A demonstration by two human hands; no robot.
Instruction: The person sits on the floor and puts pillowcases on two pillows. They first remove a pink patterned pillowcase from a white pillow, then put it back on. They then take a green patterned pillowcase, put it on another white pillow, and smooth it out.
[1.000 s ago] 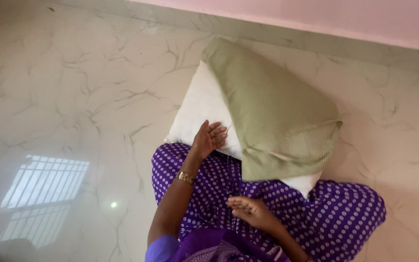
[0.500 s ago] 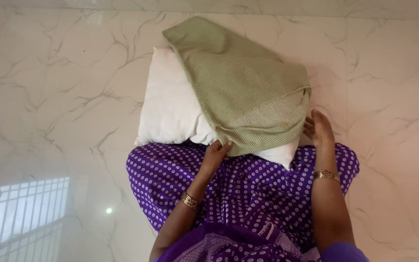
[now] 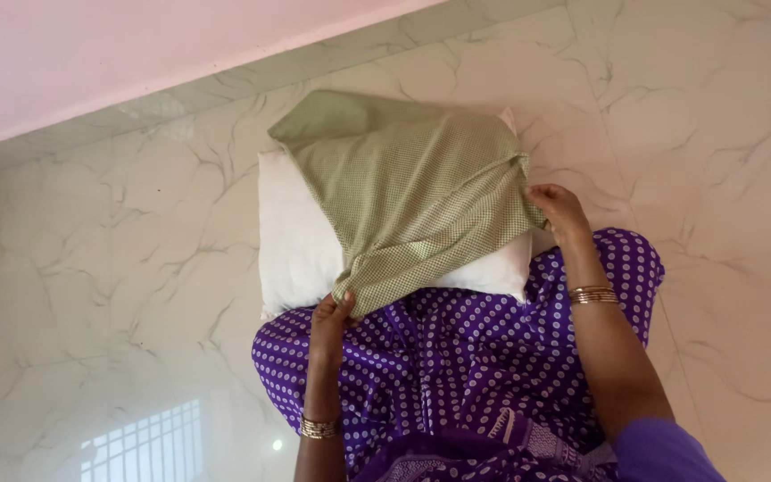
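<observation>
A white pillow [image 3: 296, 241] lies on the marble floor against my lap, which is covered in purple dotted cloth [image 3: 466, 357]. A green checked pillow cover [image 3: 412, 187] is draped over most of the pillow, its open edge facing me. My left hand [image 3: 332, 317] pinches the near left corner of the cover's edge. Gripping the cover's right corner at the pillow's side is my right hand [image 3: 559, 210]. Gold bangles sit on both wrists.
White veined marble floor [image 3: 91, 295] surrounds the pillow, with a bright window reflection [image 3: 145, 442] at lower left. A pink wall [image 3: 136, 54] meets the floor just behind the pillow.
The view has swung so the wall shows behind the pillow. Both hands have taken hold of the cover's open edge at its two corners; the cover now reaches farther over the pillow.
</observation>
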